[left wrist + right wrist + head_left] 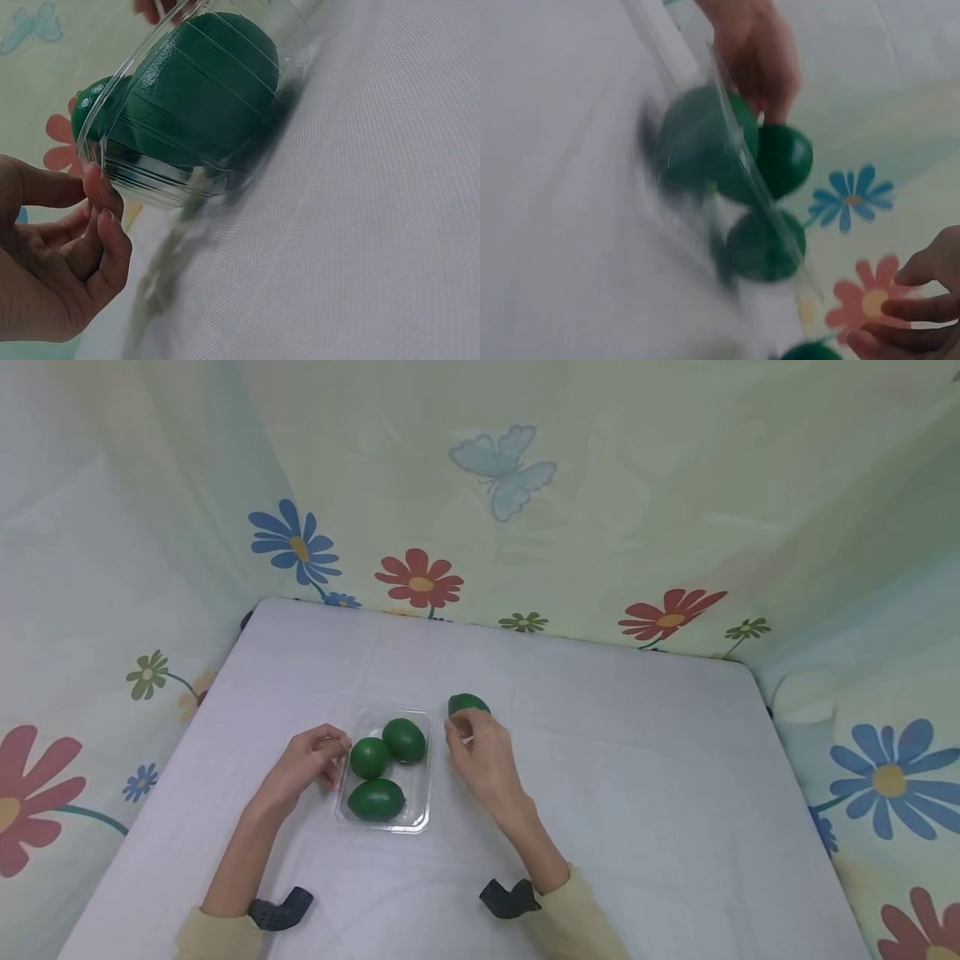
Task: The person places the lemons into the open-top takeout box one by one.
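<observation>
A clear plastic container (407,828) stands on the table with three green limes in it: a round-looking one (370,758), one at the back right (405,740) and one lying in front (377,800). My left hand (306,764) pinches the container's left rim between thumb and finger, as the left wrist view shows up close. Just right of the container's far end lies another lime (467,702) on the cloth. My right hand (487,762) is right at this lime and partly covers it in the head view. In the right wrist view its fingers (919,309) are spread and hold nothing.
A white cloth (637,793) covers the table. Its far edge meets a hanging sheet (600,527) printed with flowers and a butterfly, which also rises on both sides. Dark curved devices sit at my left wrist (281,910) and right wrist (508,900).
</observation>
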`<state>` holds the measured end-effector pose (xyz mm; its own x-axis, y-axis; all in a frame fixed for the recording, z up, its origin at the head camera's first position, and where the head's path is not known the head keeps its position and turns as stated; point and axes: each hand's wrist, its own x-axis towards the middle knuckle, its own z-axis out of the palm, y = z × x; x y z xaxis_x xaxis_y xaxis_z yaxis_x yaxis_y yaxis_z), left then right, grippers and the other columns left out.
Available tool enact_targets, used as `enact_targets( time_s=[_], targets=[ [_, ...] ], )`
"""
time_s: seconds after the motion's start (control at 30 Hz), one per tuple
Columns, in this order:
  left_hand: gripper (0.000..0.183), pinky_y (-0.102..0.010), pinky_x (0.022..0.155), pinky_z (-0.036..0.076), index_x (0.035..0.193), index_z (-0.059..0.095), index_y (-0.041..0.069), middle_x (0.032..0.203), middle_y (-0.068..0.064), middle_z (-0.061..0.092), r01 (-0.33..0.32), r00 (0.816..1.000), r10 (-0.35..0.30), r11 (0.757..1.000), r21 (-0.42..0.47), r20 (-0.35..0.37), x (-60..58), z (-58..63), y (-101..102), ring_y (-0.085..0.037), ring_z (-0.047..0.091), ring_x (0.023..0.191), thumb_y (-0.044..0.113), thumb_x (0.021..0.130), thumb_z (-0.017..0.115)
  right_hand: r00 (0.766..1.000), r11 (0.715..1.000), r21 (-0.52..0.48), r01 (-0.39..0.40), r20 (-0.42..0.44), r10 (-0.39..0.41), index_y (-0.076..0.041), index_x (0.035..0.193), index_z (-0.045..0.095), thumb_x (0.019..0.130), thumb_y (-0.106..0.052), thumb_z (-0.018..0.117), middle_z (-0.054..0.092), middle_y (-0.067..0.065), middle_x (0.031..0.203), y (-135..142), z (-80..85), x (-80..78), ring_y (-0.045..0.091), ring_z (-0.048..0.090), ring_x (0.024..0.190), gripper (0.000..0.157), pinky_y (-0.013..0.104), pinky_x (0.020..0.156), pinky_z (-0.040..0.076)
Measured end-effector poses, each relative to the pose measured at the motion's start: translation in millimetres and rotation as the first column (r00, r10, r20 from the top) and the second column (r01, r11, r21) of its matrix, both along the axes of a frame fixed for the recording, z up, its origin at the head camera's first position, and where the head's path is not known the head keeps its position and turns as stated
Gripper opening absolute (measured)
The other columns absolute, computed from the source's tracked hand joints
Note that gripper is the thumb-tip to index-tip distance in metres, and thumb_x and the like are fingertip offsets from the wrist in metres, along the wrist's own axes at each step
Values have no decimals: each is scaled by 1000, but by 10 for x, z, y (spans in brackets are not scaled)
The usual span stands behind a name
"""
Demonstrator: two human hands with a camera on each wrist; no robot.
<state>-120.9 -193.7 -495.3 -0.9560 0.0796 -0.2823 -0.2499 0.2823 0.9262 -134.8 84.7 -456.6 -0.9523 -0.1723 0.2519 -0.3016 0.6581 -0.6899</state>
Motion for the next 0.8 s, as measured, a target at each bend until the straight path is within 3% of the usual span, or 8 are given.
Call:
enact_targets(
  time_s=[0.2, 0.43, 0.63, 0.8],
  targets=[
    [26, -32, 61, 54, 118, 59, -6, 89, -8, 61, -3, 1000, 3, 1000, 2, 6, -3, 22, -8, -16, 60, 59, 14, 103, 53, 996, 999, -2, 32, -82, -32, 0, 112, 70, 96, -5, 68, 72, 14, 110, 388, -115, -92, 27, 71, 95, 17, 38, 78, 61],
    [26, -30, 62, 53, 118, 59, -6, 90, -8, 61, -3, 1000, 3, 1000, -15, 2, 6, 27, -22, -16, 60, 60, 15, 104, 53, 998, 1000, 4, 12, -68, -12, -2, 119, 68, 93, -7, 72, 69, 16, 121, 639, -237, -168, 35, 68, 103, 26, 49, 86, 58],
    [25, -29, 62, 52, 118, 59, -6, 88, -6, 62, -7, 1000, 8, 1000, -21, 13, 20, 8, -20, -15, 60, 60, 13, 103, 52, 999, 991, 128, -40, 5, 40, -5, 131, 62, 94, -14, 75, 62, 15, 136, 610, -291, -304, 34, 60, 124, 41, 48, 100, 53],
    [24, -29, 61, 52, 117, 59, -6, 88, -7, 61, -1, 1000, 2, 1000, -13, 14, -1, -1, 0, -15, 59, 59, 11, 103, 51, 996, 949, 307, -72, 74, 52, -3, 142, 54, 93, -24, 78, 56, 21, 142, 433, -227, -456, 38, 57, 130, 58, 53, 100, 54]
  ],
)
